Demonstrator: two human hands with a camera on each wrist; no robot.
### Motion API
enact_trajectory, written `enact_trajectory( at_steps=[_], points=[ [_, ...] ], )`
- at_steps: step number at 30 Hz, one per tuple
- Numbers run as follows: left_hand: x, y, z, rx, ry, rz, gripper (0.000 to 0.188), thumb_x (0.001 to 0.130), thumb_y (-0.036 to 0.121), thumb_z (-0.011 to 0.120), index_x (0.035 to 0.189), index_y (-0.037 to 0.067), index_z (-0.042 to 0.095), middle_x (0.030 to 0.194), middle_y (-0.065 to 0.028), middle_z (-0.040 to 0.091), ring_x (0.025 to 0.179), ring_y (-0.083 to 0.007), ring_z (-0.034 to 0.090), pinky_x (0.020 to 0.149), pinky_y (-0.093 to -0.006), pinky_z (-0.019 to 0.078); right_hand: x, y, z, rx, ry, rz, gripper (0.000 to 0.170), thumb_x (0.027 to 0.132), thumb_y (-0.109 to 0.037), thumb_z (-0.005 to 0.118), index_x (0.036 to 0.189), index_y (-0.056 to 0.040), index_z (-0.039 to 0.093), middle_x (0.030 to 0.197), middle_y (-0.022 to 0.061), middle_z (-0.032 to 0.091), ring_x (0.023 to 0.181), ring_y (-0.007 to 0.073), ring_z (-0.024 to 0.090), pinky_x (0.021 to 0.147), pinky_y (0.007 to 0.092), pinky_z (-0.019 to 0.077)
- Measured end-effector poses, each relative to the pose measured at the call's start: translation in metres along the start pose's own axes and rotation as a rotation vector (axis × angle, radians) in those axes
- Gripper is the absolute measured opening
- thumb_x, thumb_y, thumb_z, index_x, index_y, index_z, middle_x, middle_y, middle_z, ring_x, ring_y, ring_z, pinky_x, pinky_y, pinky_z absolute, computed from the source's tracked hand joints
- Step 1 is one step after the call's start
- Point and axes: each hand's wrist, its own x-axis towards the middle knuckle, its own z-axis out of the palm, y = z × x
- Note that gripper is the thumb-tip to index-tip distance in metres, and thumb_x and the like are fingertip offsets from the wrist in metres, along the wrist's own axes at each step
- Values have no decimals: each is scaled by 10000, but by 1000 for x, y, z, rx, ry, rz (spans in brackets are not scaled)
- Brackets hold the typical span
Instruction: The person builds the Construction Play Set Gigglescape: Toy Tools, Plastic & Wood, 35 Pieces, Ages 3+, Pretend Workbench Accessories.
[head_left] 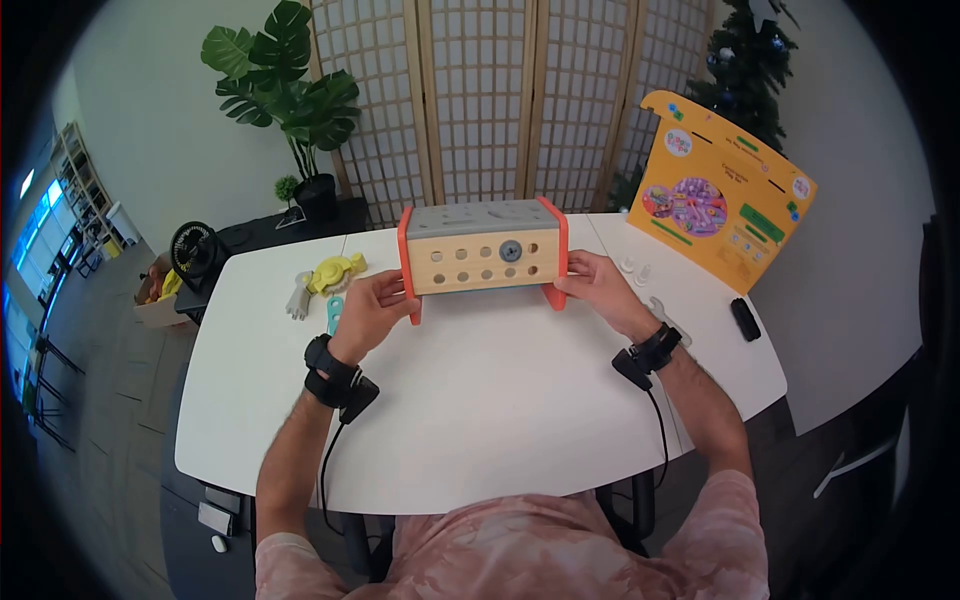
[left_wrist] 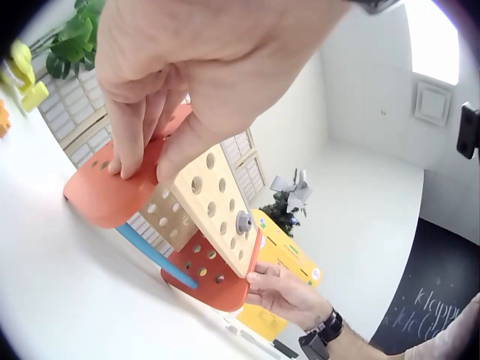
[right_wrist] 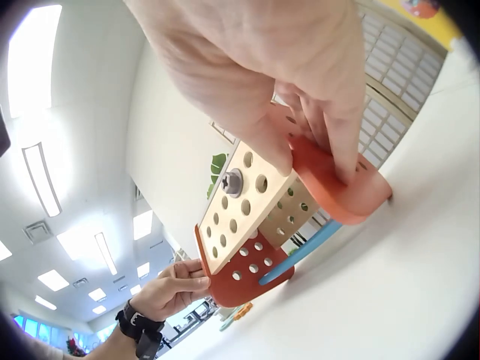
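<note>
A toy workbench [head_left: 475, 264] stands on the white table, with red side panels, a grey top and a light wooden front full of round holes. One grey bolt [head_left: 511, 251] sits in an upper hole toward the right. My left hand [head_left: 372, 312] pinches the left red panel [left_wrist: 120, 184] between thumb and fingers. On the other end, my right hand [head_left: 600, 290] grips the right red panel [right_wrist: 341, 184] the same way. Below the wooden front, a blue bar [right_wrist: 304, 251] runs between the two panels in the wrist views.
Left of the workbench lie yellow toy parts [head_left: 337, 272], a pale grey piece [head_left: 299, 297] and a teal strip [head_left: 334, 314]. To the right are small white pieces [head_left: 641, 273], a grey wrench [head_left: 668, 318] and a black case [head_left: 745, 319]. A yellow box [head_left: 722, 190] stands behind them.
</note>
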Motion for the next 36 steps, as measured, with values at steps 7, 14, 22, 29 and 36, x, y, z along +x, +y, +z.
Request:
enact_trajectory(
  at_steps=[7, 14, 22, 29, 36],
  points=[
    [1, -29, 6, -16, 20, -2, 477, 929, -43, 804, 1374, -103, 641, 1300, -195, 769, 1174, -220, 768, 1046, -320, 623, -1, 18, -1, -63, 21, -5, 470, 1016, -25, 740, 1452, 64, 588, 1422, 145, 690, 1251, 191, 710, 1091, 328, 555],
    [0, -28, 8, 23, 12, -47, 445, 918, -38, 819, 1319, -71, 630, 1252, -188, 791, 1131, -215, 788, 1003, -319, 642, -1, 21, -1, -74, 38, 47, 496, 994, 18, 744, 1459, 56, 578, 1451, 159, 677, 1263, 212, 715, 1093, 342, 567],
    [-1, -32, 11, 3, 17, -59, 503, 903, -56, 820, 1359, -71, 609, 1242, -194, 797, 1111, -226, 797, 976, -319, 652, -1, 27, -3, -61, 31, 58, 510, 971, 64, 732, 1456, 54, 574, 1479, 162, 662, 1277, 227, 716, 1080, 342, 584],
    [-2, -28, 12, 35, -2, -76, 494, 899, -68, 817, 1351, -75, 616, 1247, -203, 795, 1112, -232, 799, 968, -316, 656, -3, 27, -2, -59, 47, 66, 531, 962, 68, 735, 1466, 54, 568, 1481, 163, 660, 1271, 230, 719, 1066, 343, 595],
    [-3, -24, 6, 32, -19, -86, 492, 931, -51, 796, 1385, -42, 607, 1294, -199, 774, 1111, -242, 798, 960, -328, 658, -7, 9, -10, -194, 9, 58, 458, 955, 30, 756, 1394, 42, 629, 1383, 156, 710, 1218, 230, 742, 1000, 335, 619]
  ],
)
